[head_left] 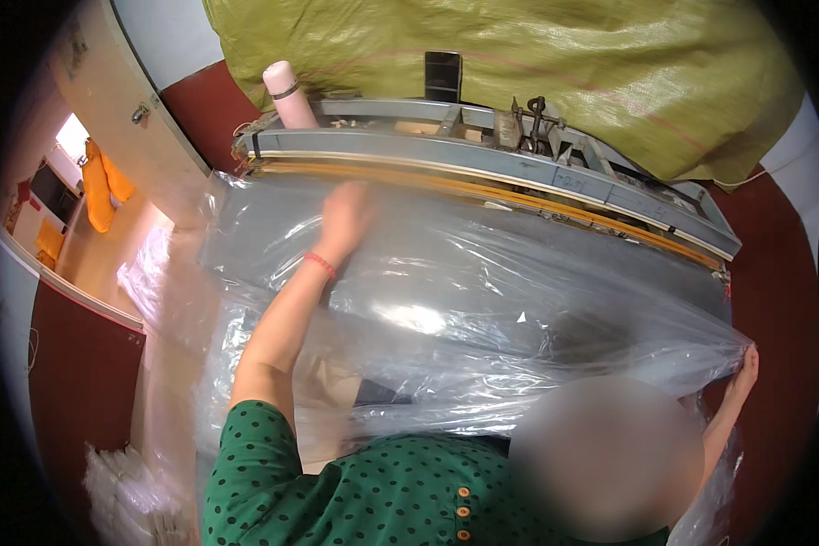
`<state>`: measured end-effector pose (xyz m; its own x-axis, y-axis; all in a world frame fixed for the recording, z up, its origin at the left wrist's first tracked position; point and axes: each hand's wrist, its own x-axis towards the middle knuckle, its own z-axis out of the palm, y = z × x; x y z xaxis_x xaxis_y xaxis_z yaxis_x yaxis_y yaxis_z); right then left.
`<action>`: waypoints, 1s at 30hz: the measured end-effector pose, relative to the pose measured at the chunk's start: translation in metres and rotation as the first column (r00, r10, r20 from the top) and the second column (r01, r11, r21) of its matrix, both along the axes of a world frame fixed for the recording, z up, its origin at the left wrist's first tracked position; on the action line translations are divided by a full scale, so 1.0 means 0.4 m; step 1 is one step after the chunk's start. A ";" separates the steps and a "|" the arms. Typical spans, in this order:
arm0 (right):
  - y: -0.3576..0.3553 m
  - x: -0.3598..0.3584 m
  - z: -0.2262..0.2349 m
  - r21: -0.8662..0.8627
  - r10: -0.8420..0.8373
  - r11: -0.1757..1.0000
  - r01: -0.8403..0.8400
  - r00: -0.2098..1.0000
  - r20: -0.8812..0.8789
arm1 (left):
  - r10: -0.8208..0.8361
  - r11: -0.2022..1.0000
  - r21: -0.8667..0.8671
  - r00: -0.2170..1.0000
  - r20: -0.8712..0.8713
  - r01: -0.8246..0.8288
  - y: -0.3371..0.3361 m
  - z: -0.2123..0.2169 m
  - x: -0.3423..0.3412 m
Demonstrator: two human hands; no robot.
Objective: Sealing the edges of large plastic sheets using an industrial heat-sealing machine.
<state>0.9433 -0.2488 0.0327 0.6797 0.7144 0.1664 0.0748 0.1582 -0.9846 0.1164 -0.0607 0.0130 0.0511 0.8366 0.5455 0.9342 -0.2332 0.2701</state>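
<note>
A wide sheet of transparent plastic film [482,282] spreads over the dark work surface, wrinkled and shiny, and hangs toward my body. At the sheet's right edge my right hand [746,366] is closed on the film, which is drawn into taut folds running toward it. My left hand [346,217], with a red band at the wrist, is over the far left part of the film. Motion smears its fingers, so their pose is unclear, as is whether they touch the film.
Beyond the film runs a long grey metal frame [382,143] with an orange strip [482,189] along it. A pink bottle [291,96], a phone [443,76] and a metal clamp [535,123] stand at it. Stacked plastic [132,496] lies lower left, near an open door [136,100].
</note>
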 end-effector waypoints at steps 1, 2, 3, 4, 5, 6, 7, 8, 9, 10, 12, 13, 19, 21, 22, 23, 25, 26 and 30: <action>-0.018 0.005 0.013 0.006 -0.013 1.000 0.013 1.000 0.006 | -0.023 0.995 0.095 0.999 0.027 0.020 0.012 -0.003 0.006; -0.025 0.023 0.011 0.019 -0.006 1.000 0.005 0.999 0.045 | -0.034 0.995 0.097 0.999 0.032 0.031 0.020 -0.006 0.007; -0.029 0.038 0.004 0.031 0.004 0.999 -0.006 0.997 0.082 | -0.061 0.996 0.067 0.998 0.014 0.060 0.024 -0.007 0.003; -0.024 0.046 -0.001 0.031 -0.005 1.000 0.002 0.996 0.083 | -0.087 0.996 0.035 0.996 -0.008 0.088 0.031 -0.008 -0.004; -0.005 0.049 0.001 0.009 0.000 1.000 -0.001 0.999 0.052 | -0.147 0.980 0.135 0.989 -0.019 0.148 0.045 -0.015 -0.016; 0.023 0.052 0.004 -0.012 0.004 1.000 -0.003 1.000 0.021 | -0.171 0.978 0.115 0.985 -0.022 0.173 0.057 -0.017 -0.038; 0.041 0.079 -0.004 0.007 -0.032 0.999 0.032 0.999 -0.006 | -0.233 0.962 0.173 0.967 0.105 0.213 0.077 -0.023 -0.034; 0.038 0.123 0.009 0.021 -0.096 0.995 0.096 0.995 -0.025 | -0.093 0.990 -0.042 0.857 0.507 0.132 0.072 0.009 0.025; 0.133 0.029 0.014 0.068 -0.215 0.972 0.226 0.966 -0.141 | 0.004 0.998 -0.049 0.819 0.574 0.029 0.054 0.041 0.001; 0.184 -0.031 0.026 0.068 -0.185 0.979 0.192 0.979 -0.086 | -0.113 0.994 0.082 0.648 0.753 0.077 0.039 0.052 -0.018; 0.281 -0.149 0.023 -0.018 -0.260 0.943 0.332 0.771 0.582 | -0.062 0.984 0.160 0.700 0.711 -0.076 0.028 0.085 -0.035; 0.333 -0.242 0.030 -0.070 -0.207 0.878 0.474 0.507 0.837 | -0.019 0.989 0.126 0.762 0.647 -0.082 0.034 0.069 -0.095; 0.529 -0.264 -0.186 0.081 -0.287 0.953 0.292 0.787 0.546 | 0.095 0.964 0.097 0.661 0.745 -0.248 0.192 -0.108 -0.236; 0.552 -0.326 -0.162 0.091 -0.266 0.964 0.251 0.879 0.395 | 0.110 0.968 0.062 0.639 0.761 -0.241 0.191 -0.092 -0.234; 0.556 -0.315 -0.161 0.092 -0.277 0.961 0.262 0.876 0.394 | 0.102 0.969 0.063 0.622 0.776 -0.238 0.208 -0.089 -0.226; 0.557 -0.304 -0.161 0.122 -0.311 0.950 0.286 0.869 0.385 | 0.094 0.970 0.065 0.605 0.790 -0.236 0.224 -0.087 -0.215; 0.571 -0.311 -0.162 0.148 -0.335 0.942 0.301 0.865 0.374 | 0.070 0.969 0.088 0.602 0.795 -0.230 0.232 -0.096 -0.225; 0.585 -0.330 -0.162 0.166 -0.379 0.925 0.342 0.859 0.344 | 0.055 0.965 0.110 0.598 0.800 -0.236 0.224 -0.105 -0.248; 0.561 -0.329 -0.145 0.119 -0.519 0.841 0.528 0.725 0.452 | 0.194 0.946 0.004 0.575 0.795 -0.324 0.213 -0.087 -0.191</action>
